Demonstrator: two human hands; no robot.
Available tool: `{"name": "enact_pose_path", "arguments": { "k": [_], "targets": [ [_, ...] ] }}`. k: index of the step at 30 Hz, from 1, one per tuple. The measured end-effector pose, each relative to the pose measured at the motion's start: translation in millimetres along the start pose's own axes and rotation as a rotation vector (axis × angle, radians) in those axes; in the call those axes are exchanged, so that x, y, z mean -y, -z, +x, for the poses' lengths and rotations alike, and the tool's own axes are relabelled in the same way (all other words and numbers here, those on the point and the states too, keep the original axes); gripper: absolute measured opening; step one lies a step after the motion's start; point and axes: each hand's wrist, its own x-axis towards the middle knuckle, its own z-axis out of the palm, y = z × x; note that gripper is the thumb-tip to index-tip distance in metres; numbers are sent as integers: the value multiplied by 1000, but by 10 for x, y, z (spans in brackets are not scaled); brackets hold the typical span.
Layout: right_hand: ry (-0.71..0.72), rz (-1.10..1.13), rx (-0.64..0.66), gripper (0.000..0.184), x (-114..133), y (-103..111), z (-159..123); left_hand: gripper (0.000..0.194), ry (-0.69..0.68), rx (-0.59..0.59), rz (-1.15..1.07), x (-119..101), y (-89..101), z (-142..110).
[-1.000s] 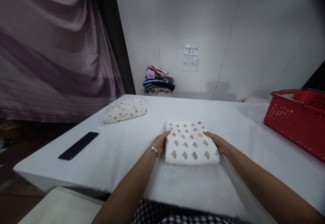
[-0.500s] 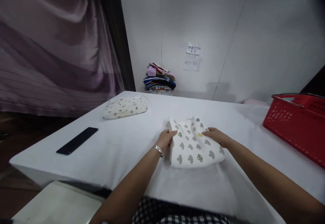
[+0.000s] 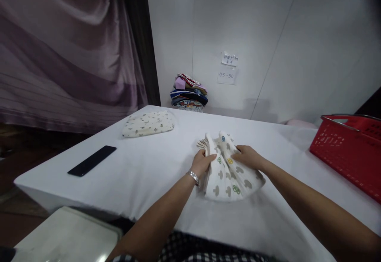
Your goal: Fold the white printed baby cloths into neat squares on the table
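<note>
Pale panelled wall [image 3: 321,48], mauve draped curtain [image 3: 59,56], white-covered table [image 3: 143,159], dark floor [image 3: 18,214]

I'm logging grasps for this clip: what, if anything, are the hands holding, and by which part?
The mushroom-print cloth, gripped at its two opposite sides: left hand on one, right hand on the other, the middle bunched between.

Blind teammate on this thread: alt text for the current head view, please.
Two bare hands, left and right, bunch a mushroom-print cloth on a white table. A black phone-like slab lies left; a red basket stands right.
</note>
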Motion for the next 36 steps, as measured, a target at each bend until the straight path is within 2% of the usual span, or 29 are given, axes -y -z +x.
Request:
{"name": "enact_pose_path", "arguments": {
  "k": [2,5,8,10,14,18,22,25,28,30,33,36],
  "targets": [
    [-29,89,8,12,-30,26,-10,34,-15,-12,-57,-38,44,2],
    [-180,437,46,23,-138,35,-27,30,0,-54,-173,-88,180,28],
    [-340,777,73,27,-284,-85,-52,27,119,-54,-254,-39,324,75],
    [-423,889,98,25,-385,-228,-76,26,219,-48,-249,54,385,99],
    [-511,927,169,30,-558,-428,-145,32,284,-64,-193,229,437,101],
    [-491,873,198,46,-652,-397,-223,46,271,-66,-143,288,460,69],
    [-504,803,174,47,-630,-415,-274,59,201,-88,-69,303,428,72],
    [-438,791,6,39,-551,-471,-252,67,111,-100,-39,191,392,166],
    [-326,860,-162,32,-464,-454,-151,79,-21,-134,0,-78,403,364],
    [-259,923,-223,32,-419,-419,-48,88,-50,-138,10,-273,431,531],
    [-293,896,-215,37,-387,-417,104,92,16,-170,28,-417,475,752],
    [-449,773,-112,54,-410,-491,176,84,127,-209,44,-316,521,847]
  ]
}}
